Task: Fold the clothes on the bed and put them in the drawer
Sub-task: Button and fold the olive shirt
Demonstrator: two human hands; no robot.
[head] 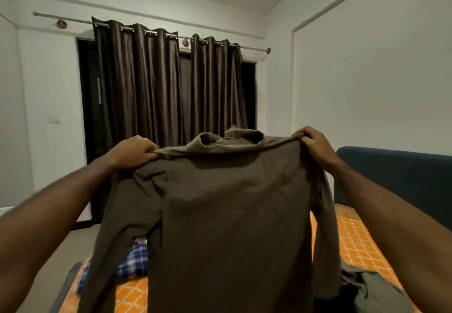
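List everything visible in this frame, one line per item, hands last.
brown shirt: 1, dark brown, held up in the air by its shoulders, back facing the camera, sleeves hanging
plaid garment: 1, blue and white check, on the bed, lower left, partly hidden behind the shirt
grey-green garment: 1, crumpled on the bed, lower right
bed cover: 1, orange with pale grid pattern, under the clothes
headboard: 1, dark blue, right side
curtains: 2 panels, dark brown, on a rod across the far wall
wall switch: 1, white, left wall
left hand: 1, grips the shirt's left shoulder
right hand: 1, grips the shirt's right shoulder
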